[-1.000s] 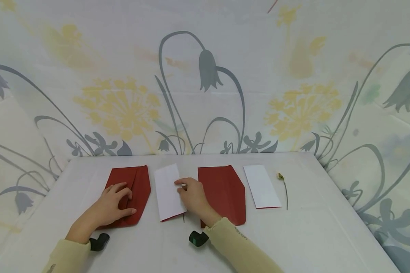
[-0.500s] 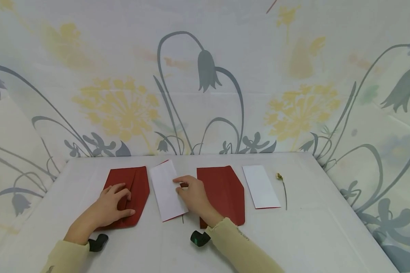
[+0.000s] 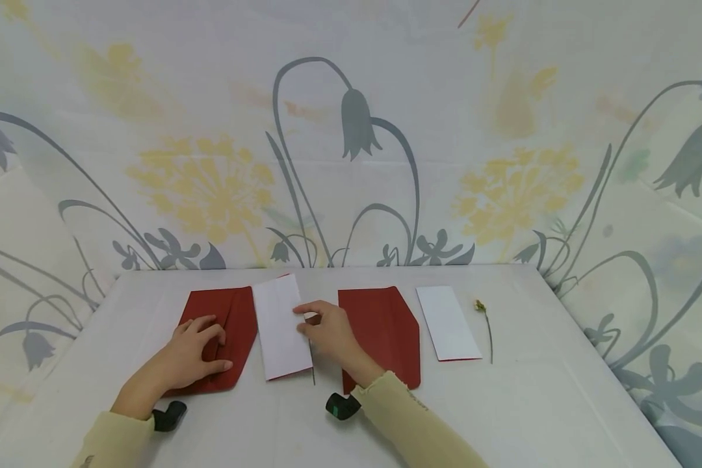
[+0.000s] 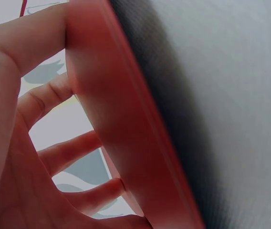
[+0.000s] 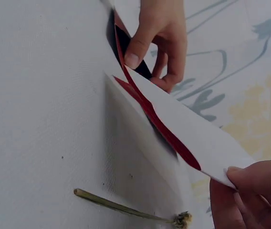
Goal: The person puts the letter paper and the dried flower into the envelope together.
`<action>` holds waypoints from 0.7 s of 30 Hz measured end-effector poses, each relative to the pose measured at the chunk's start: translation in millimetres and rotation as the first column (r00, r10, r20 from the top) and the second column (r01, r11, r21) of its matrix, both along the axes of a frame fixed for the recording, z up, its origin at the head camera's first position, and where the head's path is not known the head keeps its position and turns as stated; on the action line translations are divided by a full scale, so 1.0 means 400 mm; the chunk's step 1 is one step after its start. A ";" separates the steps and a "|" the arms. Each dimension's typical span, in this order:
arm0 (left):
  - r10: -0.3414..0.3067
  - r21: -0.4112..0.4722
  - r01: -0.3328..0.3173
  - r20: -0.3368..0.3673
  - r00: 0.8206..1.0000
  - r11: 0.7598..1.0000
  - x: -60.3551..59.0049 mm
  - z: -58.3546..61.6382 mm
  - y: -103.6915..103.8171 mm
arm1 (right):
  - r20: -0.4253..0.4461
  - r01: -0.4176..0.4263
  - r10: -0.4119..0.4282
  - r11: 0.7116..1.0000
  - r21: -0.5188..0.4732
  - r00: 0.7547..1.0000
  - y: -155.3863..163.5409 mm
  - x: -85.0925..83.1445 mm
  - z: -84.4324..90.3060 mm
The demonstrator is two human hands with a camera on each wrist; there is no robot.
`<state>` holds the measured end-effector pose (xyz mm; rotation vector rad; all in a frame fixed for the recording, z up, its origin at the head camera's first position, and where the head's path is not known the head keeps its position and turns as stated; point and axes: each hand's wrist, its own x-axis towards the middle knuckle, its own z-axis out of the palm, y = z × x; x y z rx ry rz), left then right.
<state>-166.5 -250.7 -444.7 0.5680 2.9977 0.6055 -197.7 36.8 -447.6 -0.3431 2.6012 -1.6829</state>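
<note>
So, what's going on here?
A person's left hand rests on a red paper envelope, while their right hand pinches the edge of a folded white paper card with a red inside. The card isn't in the envelope. A small flower with a thin stem lies beside the card. To the right are another red paper envelope, white paper card and long-stemmed flower.

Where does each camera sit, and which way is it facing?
Head: on the head, facing forward and down over the table; left hand, right hand and sleeves show.
Left wrist: at that wrist, facing the red envelope the left hand touches; of the body, only that hand shows.
Right wrist: at that wrist, facing the white card the right hand pinches, and a small flower; both hands show.
Shared: head and right wrist both show both hands and that card.
</note>
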 end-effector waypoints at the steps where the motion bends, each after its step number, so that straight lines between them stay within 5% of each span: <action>1: 0.002 -0.001 -0.002 0.002 1.000 1.000 0.000 0.000 0.001 | 0.000 0.000 0.000 1.000 -0.008 1.000 -0.004 0.000 0.000; 15: -0.019 -0.006 0.019 -0.019 1.000 1.000 -0.003 0.006 0.005 | -0.067 0.068 -0.075 0.991 -0.112 0.995 -0.104 0.007 -0.010; 21: -0.020 -0.005 0.020 -0.029 0.999 1.000 -0.003 0.003 0.004 | -0.149 0.120 -0.127 0.991 -0.056 0.981 -0.146 0.010 -0.030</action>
